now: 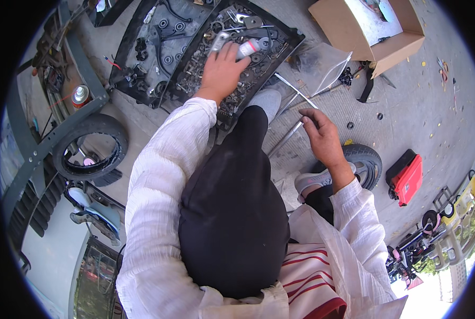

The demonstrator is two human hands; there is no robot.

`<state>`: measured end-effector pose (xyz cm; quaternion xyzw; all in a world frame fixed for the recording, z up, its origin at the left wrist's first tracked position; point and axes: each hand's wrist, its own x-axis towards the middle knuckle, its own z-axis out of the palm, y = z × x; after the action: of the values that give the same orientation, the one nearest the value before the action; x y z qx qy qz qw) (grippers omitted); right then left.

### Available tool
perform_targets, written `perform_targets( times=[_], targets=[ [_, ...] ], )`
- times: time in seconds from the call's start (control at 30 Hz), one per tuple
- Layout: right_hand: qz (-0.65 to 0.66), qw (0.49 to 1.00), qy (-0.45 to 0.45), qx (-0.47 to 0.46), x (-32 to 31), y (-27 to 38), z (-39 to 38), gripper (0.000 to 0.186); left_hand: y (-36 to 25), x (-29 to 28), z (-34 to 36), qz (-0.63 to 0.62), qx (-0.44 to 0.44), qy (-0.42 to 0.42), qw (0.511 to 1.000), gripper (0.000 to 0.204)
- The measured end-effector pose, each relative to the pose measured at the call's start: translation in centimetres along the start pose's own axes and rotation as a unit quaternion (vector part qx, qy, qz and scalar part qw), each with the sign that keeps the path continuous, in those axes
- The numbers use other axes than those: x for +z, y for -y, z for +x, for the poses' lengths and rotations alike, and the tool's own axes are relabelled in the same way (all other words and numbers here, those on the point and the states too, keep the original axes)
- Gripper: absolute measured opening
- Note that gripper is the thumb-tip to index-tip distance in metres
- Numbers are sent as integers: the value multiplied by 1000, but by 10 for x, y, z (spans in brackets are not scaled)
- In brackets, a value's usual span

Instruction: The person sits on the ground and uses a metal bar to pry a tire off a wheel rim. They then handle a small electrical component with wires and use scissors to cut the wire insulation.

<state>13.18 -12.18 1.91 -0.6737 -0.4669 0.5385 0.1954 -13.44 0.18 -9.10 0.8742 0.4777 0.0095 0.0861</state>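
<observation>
One half-curled left hand [224,72] is at a white, red-banded tube [247,49] in the black plastic tray [295,42], whose rim probably confines the grey metal parts [192,74]; right hand [322,137] bends beside a silver rod [286,139]. Whether either grips, I cannot tell.

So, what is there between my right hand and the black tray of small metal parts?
In the head view, thin metal rods and a grey shoe show between the right hand and the black tray.
</observation>
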Motion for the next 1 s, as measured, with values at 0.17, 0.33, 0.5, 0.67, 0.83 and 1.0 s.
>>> perform_targets(
  times=[0.17,0.33,0.5,0.67,0.83,1.0],
  targets=[
    [-10,1000,-7,-9,-1,-4,0,21,29,-13,-38,51,-116,-12,992,51],
    [-8,1000,-6,-9,1,-7,-2,21,17,-26,-41,46,-245,76,965,49],
    [-16,1000,-1,6,-2,-4,-5,21,20,-21,-47,3,-321,143,936,48],
    [-15,1000,-8,-3,-5,-13,-2,21,13,-26,-39,-98,-390,155,903,46],
    [-23,1000,-12,-2,-5,-9,-3,22,3,-31,-26,-146,-409,122,892,47],
    [-20,1000,-4,4,-3,-10,-3,22,-12,-20,-30,-218,-213,42,951,59]
  ],
)
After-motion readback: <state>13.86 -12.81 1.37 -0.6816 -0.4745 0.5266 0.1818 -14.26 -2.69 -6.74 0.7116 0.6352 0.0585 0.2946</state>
